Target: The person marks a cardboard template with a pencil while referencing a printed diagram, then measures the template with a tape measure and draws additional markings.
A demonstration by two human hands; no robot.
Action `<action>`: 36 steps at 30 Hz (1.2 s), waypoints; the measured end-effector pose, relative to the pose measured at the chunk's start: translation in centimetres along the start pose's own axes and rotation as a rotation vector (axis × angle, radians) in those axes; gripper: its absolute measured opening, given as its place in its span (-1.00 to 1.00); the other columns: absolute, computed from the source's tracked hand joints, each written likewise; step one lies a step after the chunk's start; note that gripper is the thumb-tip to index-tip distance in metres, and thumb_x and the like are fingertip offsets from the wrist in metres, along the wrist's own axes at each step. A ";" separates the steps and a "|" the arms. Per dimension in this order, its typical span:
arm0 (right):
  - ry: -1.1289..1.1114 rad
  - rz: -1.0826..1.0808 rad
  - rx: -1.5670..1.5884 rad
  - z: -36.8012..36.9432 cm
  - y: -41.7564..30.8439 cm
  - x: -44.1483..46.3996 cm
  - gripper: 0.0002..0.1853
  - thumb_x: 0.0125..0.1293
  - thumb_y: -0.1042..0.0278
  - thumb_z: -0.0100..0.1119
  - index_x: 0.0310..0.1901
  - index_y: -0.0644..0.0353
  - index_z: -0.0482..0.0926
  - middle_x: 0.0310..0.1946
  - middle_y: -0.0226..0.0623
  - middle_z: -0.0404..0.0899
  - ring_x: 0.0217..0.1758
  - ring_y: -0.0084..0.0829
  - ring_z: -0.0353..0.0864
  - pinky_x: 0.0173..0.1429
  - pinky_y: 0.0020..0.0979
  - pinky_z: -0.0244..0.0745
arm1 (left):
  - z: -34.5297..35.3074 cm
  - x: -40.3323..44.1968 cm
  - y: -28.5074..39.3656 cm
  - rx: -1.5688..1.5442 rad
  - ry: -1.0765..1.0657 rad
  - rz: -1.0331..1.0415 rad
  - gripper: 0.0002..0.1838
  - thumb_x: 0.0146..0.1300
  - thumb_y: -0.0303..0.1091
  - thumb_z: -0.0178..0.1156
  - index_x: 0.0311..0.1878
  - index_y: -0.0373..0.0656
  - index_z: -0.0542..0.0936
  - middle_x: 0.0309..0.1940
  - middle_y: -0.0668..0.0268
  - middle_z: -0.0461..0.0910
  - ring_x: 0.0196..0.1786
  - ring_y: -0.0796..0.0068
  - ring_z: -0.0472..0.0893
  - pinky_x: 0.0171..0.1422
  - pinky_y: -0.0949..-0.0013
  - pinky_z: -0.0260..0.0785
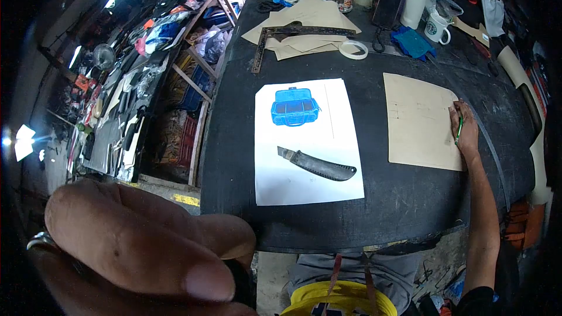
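Note:
Close to the camera at the lower left, my left hand point(140, 240) is raised with its fingers curled together and a ring on one finger; what it holds, if anything, is hidden. On the right, my right hand point(464, 130) rests on the edge of a brown sheet point(415, 131), fingers closed on a green pen point(459, 127). Faint marks show on that sheet. Left of it lies white paper point(304, 194) bearing a picture of a blue bag point(294, 108). A black utility knife point(322, 165) lies on the paper's lower half, its blade pointing left.
At the back of the black table point(234, 140) lie a metal square point(263, 41) on brown sheets point(316, 14) and a tape roll point(353, 50). A white bottle point(415, 0), a mug point(436, 28) and a blue cloth point(413, 43) are at the back right.

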State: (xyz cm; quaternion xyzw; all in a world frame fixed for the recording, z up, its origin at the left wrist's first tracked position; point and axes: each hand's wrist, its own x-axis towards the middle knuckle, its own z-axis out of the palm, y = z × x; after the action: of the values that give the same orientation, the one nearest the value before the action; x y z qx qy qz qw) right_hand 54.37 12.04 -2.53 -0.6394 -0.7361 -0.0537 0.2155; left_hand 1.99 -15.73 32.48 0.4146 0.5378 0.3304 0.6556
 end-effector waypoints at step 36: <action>-0.008 -0.008 0.014 -0.7 -0.8 0.0 -0.52 0.69 0.08 0.08 0.27 0.38 0.64 0.39 0.15 0.60 0.53 0.13 0.51 0.64 -0.04 0.36 | 1.5 -4.6 -3.9 0.306 0.094 0.002 -0.94 0.53 -0.69 0.17 -0.05 -0.52 0.50 -0.33 0.15 0.76 -0.38 0.60 0.76 0.00 0.52 0.69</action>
State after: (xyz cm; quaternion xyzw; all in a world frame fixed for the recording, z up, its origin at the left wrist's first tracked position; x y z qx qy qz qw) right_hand 53.75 11.66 -1.73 -0.6352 -0.7398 -0.0469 0.2170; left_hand 2.45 -21.79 31.06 0.4940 0.6115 0.2642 0.5587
